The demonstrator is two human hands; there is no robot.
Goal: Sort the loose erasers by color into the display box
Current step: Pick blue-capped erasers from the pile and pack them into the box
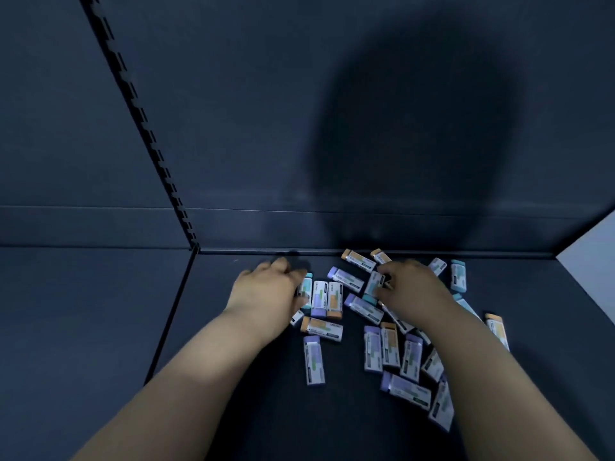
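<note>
Several sleeved erasers lie scattered on a dark shelf [249, 410], with purple, orange and teal ends. My left hand [266, 291] lies at the left edge of the pile, its fingers curled round a teal eraser [307, 287] beside a purple eraser [319, 299] and an orange eraser [334, 301]. My right hand [411, 287] reaches over the middle of the pile and pinches another teal eraser [373, 286]. More purple erasers [312, 361] lie nearer me. No display box is in view.
The shelf's dark back wall [366, 128] rises just behind the pile, with a slotted upright [143, 124] at the left. A seam [173, 311] splits the shelf left of my left arm. A pale panel [595, 247] stands at the right edge.
</note>
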